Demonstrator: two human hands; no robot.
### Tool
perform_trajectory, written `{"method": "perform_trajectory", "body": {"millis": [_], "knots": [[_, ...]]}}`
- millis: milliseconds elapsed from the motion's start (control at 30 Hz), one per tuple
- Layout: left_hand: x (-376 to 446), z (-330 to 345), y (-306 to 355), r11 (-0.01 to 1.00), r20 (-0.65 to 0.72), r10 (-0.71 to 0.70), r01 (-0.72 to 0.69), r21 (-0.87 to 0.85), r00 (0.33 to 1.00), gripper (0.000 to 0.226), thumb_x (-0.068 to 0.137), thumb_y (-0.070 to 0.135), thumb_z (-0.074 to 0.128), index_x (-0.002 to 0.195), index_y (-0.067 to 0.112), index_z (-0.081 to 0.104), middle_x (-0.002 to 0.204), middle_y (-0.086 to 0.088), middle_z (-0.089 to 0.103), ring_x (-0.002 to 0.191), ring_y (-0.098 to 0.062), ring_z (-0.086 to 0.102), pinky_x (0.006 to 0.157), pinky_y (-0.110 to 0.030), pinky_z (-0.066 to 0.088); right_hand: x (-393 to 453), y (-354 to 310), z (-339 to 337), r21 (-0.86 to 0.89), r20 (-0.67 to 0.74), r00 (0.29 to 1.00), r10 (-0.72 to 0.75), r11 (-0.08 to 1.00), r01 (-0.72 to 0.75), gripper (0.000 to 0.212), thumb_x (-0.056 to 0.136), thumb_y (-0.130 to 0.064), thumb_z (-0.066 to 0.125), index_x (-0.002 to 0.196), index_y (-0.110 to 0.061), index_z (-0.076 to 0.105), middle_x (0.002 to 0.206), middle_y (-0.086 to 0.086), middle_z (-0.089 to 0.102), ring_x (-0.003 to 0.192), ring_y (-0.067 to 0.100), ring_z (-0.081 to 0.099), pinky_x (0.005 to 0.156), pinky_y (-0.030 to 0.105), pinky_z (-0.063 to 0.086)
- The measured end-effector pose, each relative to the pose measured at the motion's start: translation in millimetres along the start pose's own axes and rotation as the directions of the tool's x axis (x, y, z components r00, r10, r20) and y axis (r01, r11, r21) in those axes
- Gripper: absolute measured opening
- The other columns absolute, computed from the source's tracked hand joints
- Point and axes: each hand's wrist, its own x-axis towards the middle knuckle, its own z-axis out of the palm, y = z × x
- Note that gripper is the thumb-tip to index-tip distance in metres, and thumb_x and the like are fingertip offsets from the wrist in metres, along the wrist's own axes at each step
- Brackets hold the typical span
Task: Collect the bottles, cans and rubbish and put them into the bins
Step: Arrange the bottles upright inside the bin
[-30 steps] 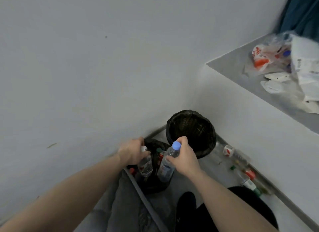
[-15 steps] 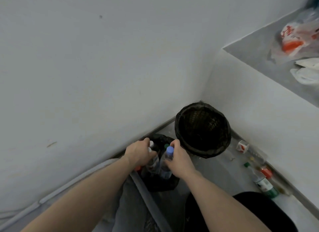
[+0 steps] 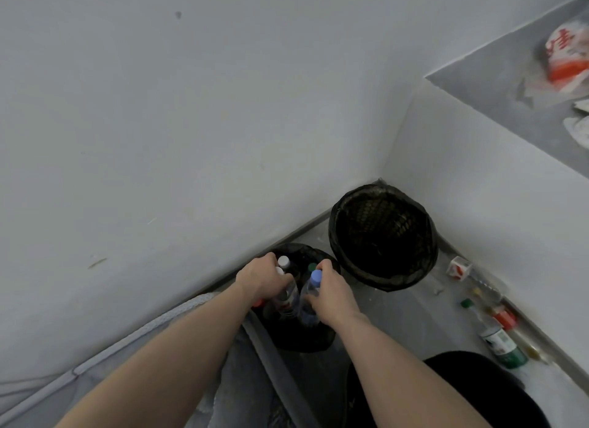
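Fingers of the left hand curled round a white-capped bottle, while the right hand gripped a blue-capped bottle, both held over the small black bin. Beyond stood a larger black bin; more bottles lay on the floor.

Bins, bottles on floor

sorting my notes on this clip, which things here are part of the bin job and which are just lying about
Part of the job:
- left hand holding a white-capped bottle
- right hand holding a blue-capped bottle
- small bin they are lowered into
- large bin
- bottles on the floor
- small carton
- rubbish on the ledge

Just lying about:
- grey bedding
- wall
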Motion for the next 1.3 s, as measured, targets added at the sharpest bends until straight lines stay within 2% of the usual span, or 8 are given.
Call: {"method": "perform_trajectory", "body": {"millis": [100,300,567,767,933,1033,1133,1300], "knots": [[-0.3,0.6,1.6,1.0,-0.017,0.002,-0.002,-0.01,1.0,0.043,0.078,0.055,0.06,0.103,0.021,0.054,0.108,-0.003,0.067,0.099,-0.028,0.064,0.084,-0.038,0.054,-0.4,0.8,1.2,-0.024,0.014,1.0,0.002,1.0,-0.002,0.046,0.09,-0.023,0.073,0.125,-0.018,0.043,0.126,0.004,0.056,0.112,0.024,0.058,0.08,0.03,0.043],[-5.6,4.4,11.4,0.993,-0.087,0.017,-0.027,-0.113,0.996,0.028,0.068,0.051,0.063,0.082,0.028,0.055,0.087,0.006,0.065,0.091,-0.024,0.066,0.073,-0.031,0.048,-5.0,7.0,-0.1,-0.15,0.078,0.997,0.008,0.989,0.004,0.04,0.094,-0.021,0.067,0.13,-0.018,0.05,0.133,0.005,0.05,0.116,0.026,0.056,0.092,0.032,0.045],[-1.0,6.9,2.4,0.999,-0.052,-0.042,0.041,-0.025,0.998,0.06,0.07,0.063,0.06,0.111,0.019,0.056,0.11,-0.006,0.069,0.102,-0.03,0.066,0.085,-0.041,0.055,-9.3,8.8,-3.3,-0.153,0.105,0.992,0.066,0.987,-0.049,0.049,0.092,-0.008,0.061,0.139,-0.02,0.051,0.14,0.007,0.047,0.125,0.028,0.054,0.1,0.032,0.043],[-4.7,2.8,4.2,0.991,-0.148,-0.052,0.069,0.115,0.988,0.054,0.09,0.061,0.055,0.118,0.016,0.046,0.121,-0.011,0.064,0.111,-0.036,0.063,0.082,-0.04,0.047,-16.9,6.0,-6.9,-0.162,0.118,0.989,0.09,0.984,-0.07,0.051,0.09,-0.008,0.061,0.14,-0.017,0.052,0.142,0.009,0.047,0.128,0.028,0.053,0.104,0.032,0.042],[-10.5,2.3,5.5,0.989,-0.179,-0.033,0.057,0.133,0.983,0.048,0.094,0.049,0.051,0.13,0.02,0.038,0.131,-0.01,0.045,0.115,-0.04,0.058,0.086,-0.047,0.048,-26.6,9.4,-13.1,-0.129,0.105,0.988,0.114,0.987,-0.101,0.053,0.091,-0.012,0.062,0.142,-0.018,0.049,0.14,0.009,0.046,0.128,0.029,0.052,0.105,0.032,0.042],[-8.5,1.0,1.8,0.994,-0.155,-0.053,0.067,0.085,0.987,0.055,0.097,0.052,0.051,0.139,0.02,0.035,0.142,-0.01,0.041,0.125,-0.04,0.052,0.096,-0.049,0.049,-30.7,14.3,-16.1,-0.122,0.104,0.985,0.136,0.985,-0.123,0.053,0.09,-0.014,0.062,0.142,-0.017,0.048,0.138,0.009,0.047,0.128,0.028,0.052,0.106,0.033,0.043],[-9.4,1.9,2.0,0.997,-0.068,-0.056,0.059,0.05,0.996,0.072,0.097,0.054,0.05,0.153,0.021,0.021,0.152,-0.011,0.036,0.131,-0.04,0.05,0.1,-0.049,0.046,-34.4,18.0,-19.5,-0.131,0.128,0.981,0.146,0.983,-0.129,0.056,0.091,-0.015,0.061,0.145,-0.016,0.045,0.142,0.01,0.045,0.131,0.028,0.05,0.109,0.033,0.042],[-12.5,2.8,5.2,0.994,-0.074,-0.026,0.034,0.108,0.997,0.08,0.095,0.047,0.057,0.156,0.021,0.013,0.155,-0.01,0.031,0.134,-0.041,0.046,0.102,-0.051,0.046,-36.0,22.8,-21.5,-0.137,0.168,0.972,0.164,0.98,-0.142,0.062,0.09,-0.016,0.062,0.149,-0.017,0.042,0.147,0.011,0.046,0.134,0.03,0.049,0.11,0.035,0.043]]}}
